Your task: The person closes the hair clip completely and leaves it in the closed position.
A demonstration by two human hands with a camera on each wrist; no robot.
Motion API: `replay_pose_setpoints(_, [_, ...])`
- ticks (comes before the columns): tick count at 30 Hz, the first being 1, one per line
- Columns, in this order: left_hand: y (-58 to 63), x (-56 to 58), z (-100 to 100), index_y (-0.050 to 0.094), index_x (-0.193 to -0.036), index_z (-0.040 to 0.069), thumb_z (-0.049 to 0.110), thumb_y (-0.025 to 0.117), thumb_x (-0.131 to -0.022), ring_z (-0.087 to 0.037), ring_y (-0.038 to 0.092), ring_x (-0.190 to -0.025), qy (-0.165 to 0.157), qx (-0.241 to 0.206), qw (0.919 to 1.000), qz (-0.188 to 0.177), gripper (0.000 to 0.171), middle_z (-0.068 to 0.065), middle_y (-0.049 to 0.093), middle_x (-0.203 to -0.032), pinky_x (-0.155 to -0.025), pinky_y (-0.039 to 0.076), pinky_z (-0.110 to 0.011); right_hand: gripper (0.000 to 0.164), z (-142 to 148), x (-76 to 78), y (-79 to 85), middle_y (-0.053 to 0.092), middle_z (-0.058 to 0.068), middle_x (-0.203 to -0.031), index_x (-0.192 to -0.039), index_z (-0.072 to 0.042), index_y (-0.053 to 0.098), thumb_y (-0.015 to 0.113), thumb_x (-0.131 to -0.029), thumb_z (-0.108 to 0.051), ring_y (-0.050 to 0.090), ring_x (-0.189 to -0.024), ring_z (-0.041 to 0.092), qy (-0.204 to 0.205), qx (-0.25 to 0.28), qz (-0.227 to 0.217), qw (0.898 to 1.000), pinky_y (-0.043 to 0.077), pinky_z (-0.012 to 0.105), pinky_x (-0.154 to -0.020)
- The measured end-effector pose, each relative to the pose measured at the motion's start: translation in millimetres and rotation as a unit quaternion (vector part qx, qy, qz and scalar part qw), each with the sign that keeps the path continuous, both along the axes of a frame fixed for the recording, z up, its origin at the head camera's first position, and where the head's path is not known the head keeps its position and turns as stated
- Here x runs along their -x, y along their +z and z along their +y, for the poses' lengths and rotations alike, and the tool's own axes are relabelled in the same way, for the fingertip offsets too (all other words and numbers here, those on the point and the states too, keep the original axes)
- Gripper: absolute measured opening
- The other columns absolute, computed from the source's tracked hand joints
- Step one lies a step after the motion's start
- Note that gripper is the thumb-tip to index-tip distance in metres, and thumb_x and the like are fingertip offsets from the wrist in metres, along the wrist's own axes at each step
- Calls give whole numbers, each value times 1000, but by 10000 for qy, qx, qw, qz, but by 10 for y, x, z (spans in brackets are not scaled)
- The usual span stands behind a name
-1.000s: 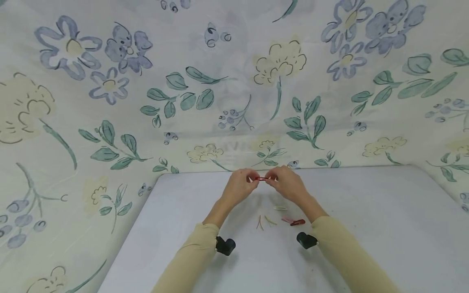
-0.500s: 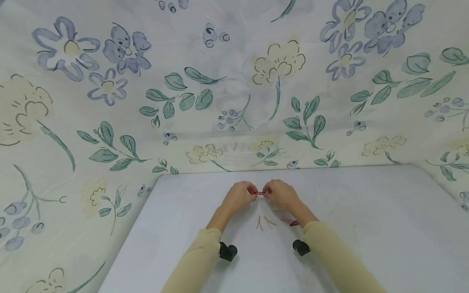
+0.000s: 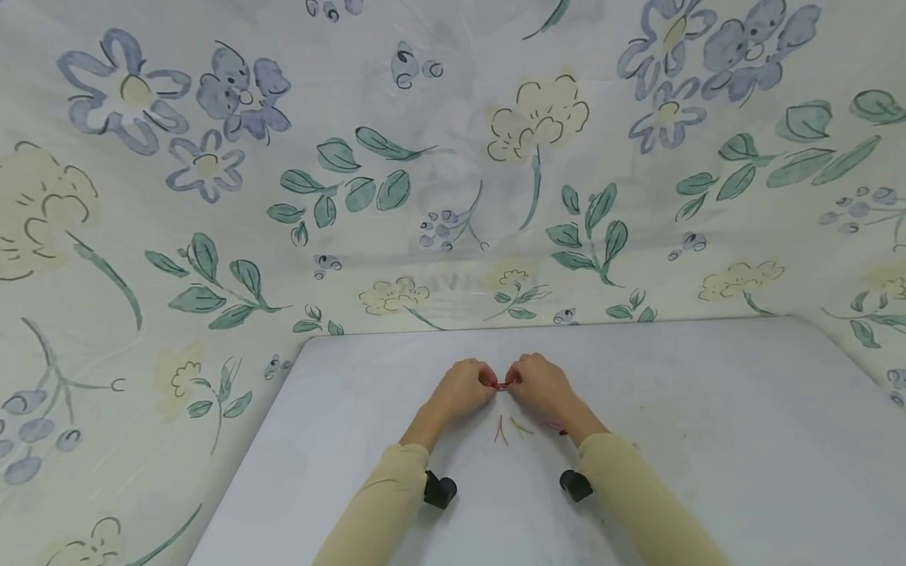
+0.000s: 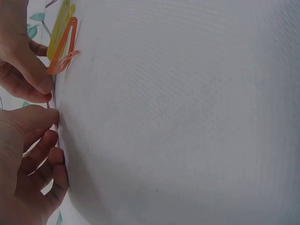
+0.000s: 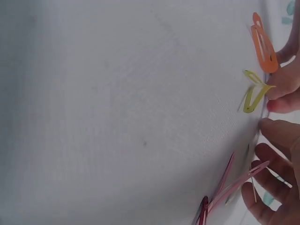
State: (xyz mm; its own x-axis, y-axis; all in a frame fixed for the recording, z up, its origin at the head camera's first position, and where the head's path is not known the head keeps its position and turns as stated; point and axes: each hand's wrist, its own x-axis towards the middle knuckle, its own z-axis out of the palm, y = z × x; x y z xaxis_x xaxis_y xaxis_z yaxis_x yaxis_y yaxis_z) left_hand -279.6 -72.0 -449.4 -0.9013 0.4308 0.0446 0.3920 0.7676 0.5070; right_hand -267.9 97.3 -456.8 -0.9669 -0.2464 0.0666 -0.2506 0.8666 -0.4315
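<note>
Between both hands, near the middle of the table, is a red snap hair clip [image 3: 501,386]. My left hand [image 3: 463,389] pinches one end with thumb and fingertips, and my right hand [image 3: 539,385] pinches the other. The fingers cover most of the clip in both wrist views. Closer to me lie an orange hair clip [image 5: 268,63] and a yellow hair clip [image 5: 249,108], both with their arms spread apart. By the right hand are a pink hair clip [image 5: 236,184] and a dark red hair clip [image 5: 204,211], the latter partly behind the right forearm in the head view.
The white tabletop [image 3: 354,417] reaches back to a floral cloth [image 3: 453,196] that hangs behind and at the sides. A black wrist camera [image 3: 440,490] sticks out from the left sleeve, another camera [image 3: 576,486] from the right.
Both hands have come down and toward me with the red hair clip held between them. The right forearm now hides the pale clip and part of the dark red one.
</note>
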Motion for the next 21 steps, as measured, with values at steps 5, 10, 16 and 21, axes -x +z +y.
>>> replay_pose_setpoints(5, [6, -3, 2, 71, -93, 6, 8, 71, -84, -15, 54, -81, 23, 30, 10000, -88, 9, -2, 61, -87, -76, 47, -31, 6, -17, -19, 6, 57, -1, -80, -91, -12, 76, 72, -87, -11, 51, -81, 18, -12, -47, 40, 10000, 47, 36, -75])
replay_pose_setpoints(10, [0, -6, 2, 71, -94, 6, 8, 71, -85, -15, 53, -81, 58, 3, 9999, -152, 10, -2, 60, -87, -76, 46, -31, 8, -23, -37, 15, 58, 0, -81, -92, -11, 76, 70, -87, -10, 52, -83, 18, -27, -56, 53, 10000, 48, 37, -76])
replay_pose_setpoints(16, [-11, -19, 8, 72, -94, 7, 8, 71, -83, -15, 53, -81, 21, -2, 10000, -51, 10, -2, 60, -86, -75, 46, -30, 9, -11, -46, 21, 59, 0, -83, -93, -12, 76, 71, -86, -10, 53, -84, 18, -25, -130, 78, 9999, 48, 37, -75])
replay_pose_setpoints(21, [-7, -18, 6, 72, -93, 7, 7, 71, -83, -15, 54, -80, 8, -64, 10000, -36, 11, -2, 61, -86, -75, 46, -31, 11, -9, -44, 22, 58, -1, -84, -97, -12, 75, 71, -87, -13, 52, -84, 18, -36, -171, 16, 9998, 47, 36, -75])
